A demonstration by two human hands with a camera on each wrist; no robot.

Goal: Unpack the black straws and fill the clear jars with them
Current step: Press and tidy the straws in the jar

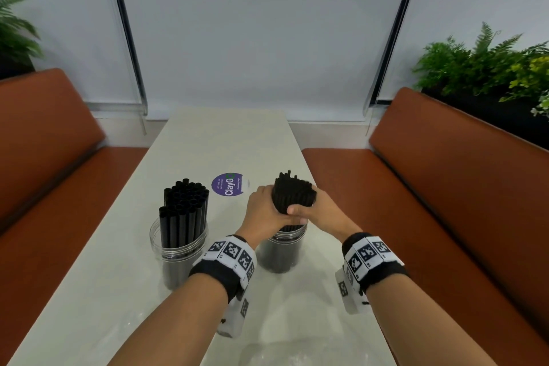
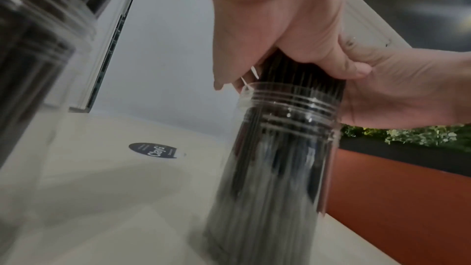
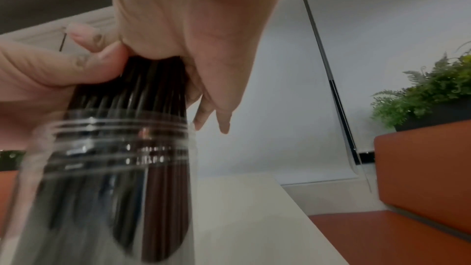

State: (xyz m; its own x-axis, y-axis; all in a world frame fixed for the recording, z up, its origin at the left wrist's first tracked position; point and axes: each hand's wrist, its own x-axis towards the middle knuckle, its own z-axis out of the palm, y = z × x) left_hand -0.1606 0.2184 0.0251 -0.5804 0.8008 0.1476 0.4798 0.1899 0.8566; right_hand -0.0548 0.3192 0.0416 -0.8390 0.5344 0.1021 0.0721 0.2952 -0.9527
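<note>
A bundle of thin black straws (image 1: 292,194) stands in the right clear jar (image 1: 282,252), its lower part inside the jar. My left hand (image 1: 266,211) and right hand (image 1: 319,211) both wrap around the bundle just above the jar's rim. In the left wrist view the left hand (image 2: 275,27) clasps the straws (image 2: 300,72) over the threaded jar mouth (image 2: 288,104). The right wrist view has my right hand (image 3: 183,27) gripping the same straws (image 3: 142,86) above the jar (image 3: 114,168). A second clear jar (image 1: 178,249) to the left holds thicker black straws (image 1: 185,205).
The pale table (image 1: 208,140) carries a round purple sticker (image 1: 227,184) behind the jars. Crinkled clear plastic wrap (image 1: 276,350) lies at the near edge. Orange bench seats (image 1: 445,187) flank both sides, with potted ferns (image 1: 487,59) behind the right one.
</note>
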